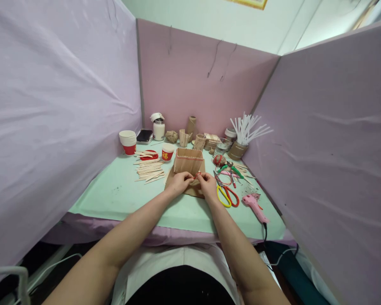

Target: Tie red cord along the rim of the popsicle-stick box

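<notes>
Between my fingertips runs a short piece of red string [197, 174]. My left hand [182, 183] pinches it from one side, and my right hand [207, 183] is closed on it from the other. Just behind the hands stands a small open box [188, 162] of wooden sticks, with a red line along its upper edge. Under the hands and box lies a piece of brown cardboard [194, 191]. Scissors [226, 191] with one yellow and one red handle lie right beside my right hand.
A pink glue gun [255, 207] lies at the right with its cord over the edge. Behind the scissors are green-handled pliers [234, 170] and a ball of red string [219, 160]. Loose wooden sticks [150, 170], a paper cup [168, 151] and stacked cups [128, 142] are at left.
</notes>
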Demonstrator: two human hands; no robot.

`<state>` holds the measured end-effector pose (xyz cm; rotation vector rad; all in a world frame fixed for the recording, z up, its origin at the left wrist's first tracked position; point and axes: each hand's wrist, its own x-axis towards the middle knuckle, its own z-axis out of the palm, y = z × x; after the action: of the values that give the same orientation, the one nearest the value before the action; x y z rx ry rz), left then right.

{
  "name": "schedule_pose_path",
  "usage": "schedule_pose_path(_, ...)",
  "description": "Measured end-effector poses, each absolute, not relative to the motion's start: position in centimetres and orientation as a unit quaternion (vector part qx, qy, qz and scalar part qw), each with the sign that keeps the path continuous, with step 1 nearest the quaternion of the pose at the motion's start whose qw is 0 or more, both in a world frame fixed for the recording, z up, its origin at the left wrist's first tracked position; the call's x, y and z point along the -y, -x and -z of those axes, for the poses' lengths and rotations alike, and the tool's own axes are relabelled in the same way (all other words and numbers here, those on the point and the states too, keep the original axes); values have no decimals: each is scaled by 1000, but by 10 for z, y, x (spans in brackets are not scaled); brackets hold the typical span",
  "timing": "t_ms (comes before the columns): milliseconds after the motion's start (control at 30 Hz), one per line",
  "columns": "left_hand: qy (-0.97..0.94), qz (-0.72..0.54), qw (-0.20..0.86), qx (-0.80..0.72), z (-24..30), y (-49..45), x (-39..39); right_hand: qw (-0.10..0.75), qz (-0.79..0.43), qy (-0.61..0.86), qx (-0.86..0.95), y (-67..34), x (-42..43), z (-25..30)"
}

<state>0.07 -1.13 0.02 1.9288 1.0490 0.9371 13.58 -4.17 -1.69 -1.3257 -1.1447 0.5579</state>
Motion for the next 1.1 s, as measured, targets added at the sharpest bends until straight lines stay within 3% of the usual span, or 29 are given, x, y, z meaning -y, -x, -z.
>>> schedule_pose_path(267,-608,-367,625,-326,7,-10,11,606,-207,534,552,-132,47,15)
schedule_pose_path(433,-555,-344,695,-302,6,-8,11,594,-193,543,561,-131,47,16)
schedule_pose_path(1100,-596,-429,573,-365,5,-5,7,593,-225,526,567,-132,49,12)
